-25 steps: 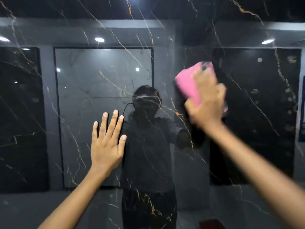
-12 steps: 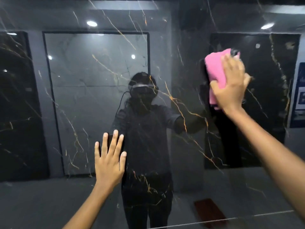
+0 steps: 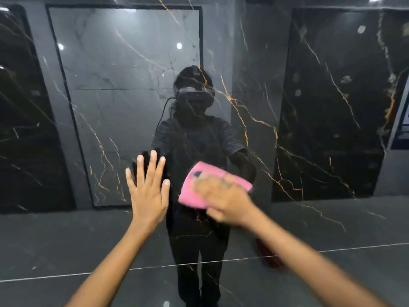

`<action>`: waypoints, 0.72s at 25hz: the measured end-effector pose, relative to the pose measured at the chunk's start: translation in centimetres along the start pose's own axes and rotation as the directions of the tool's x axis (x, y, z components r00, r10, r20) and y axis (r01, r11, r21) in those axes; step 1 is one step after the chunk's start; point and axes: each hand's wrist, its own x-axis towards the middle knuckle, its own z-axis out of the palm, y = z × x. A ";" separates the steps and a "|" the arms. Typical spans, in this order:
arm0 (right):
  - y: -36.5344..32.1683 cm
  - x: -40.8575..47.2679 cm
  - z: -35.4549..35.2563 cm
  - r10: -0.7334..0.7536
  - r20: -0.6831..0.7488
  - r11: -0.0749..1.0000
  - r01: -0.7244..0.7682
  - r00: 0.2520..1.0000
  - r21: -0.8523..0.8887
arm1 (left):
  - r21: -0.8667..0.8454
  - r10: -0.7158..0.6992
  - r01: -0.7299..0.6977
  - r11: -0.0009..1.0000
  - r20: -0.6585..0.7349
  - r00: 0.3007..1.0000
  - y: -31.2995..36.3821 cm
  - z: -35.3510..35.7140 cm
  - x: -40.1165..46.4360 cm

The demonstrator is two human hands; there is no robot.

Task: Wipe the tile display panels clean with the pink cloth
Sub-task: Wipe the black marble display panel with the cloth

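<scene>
pink cloth [image 3: 200, 187] lower now, folded, blurred

- Tile display panel [image 3: 254, 89]: polished black, marble-look stone with thin gold-orange veins; mirror-glossy, reflecting a person, ceiling lights and the panels opposite.
- Panel joint [image 3: 155, 266]: a thin pale line across the smooth face.
- Pink cloth [image 3: 194, 193]: soft matt fabric, folded flat, without sheen; its weave is too blurred to tell.
- Reflected grey panel [image 3: 124, 85]: pale grey, marble-look, smooth, with faint dark veins.
</scene>
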 end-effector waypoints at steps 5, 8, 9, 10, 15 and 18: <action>17.6 0.6 -8.1 0.655 -0.405 0.735 -0.662 0.638 0.145 | 0.094 0.175 -0.177 0.980 0.021 0.984 0.2 3.2 -4.4; 11.8 -2.5 -3.6 0.677 -0.366 0.722 -0.674 0.638 0.160 | 0.110 0.158 -0.155 0.982 -0.021 0.987 -0.1 4.2 -4.7; 6.9 -4.2 -1.3 0.601 -0.281 0.796 -0.594 0.748 0.120 | 0.113 0.167 -0.162 0.980 -0.038 0.985 0.0 4.3 -5.0; 1.5 -6.0 1.0 0.432 -0.133 0.902 -0.428 0.892 0.063 | 0.101 0.171 -0.165 0.981 -0.045 0.984 0.1 4.2 -5.1; -6.7 -9.7 3.8 -0.274 0.188 0.961 0.263 0.943 0.082 | 0.062 0.121 -0.119 0.991 -0.016 0.993 0.5 3.1 -4.4; 4.1 -7.0 -0.4 0.249 -0.127 0.968 -0.251 0.960 -0.003 | -0.026 0.116 -0.114 0.993 0.066 0.991 2.8 3.3 -7.8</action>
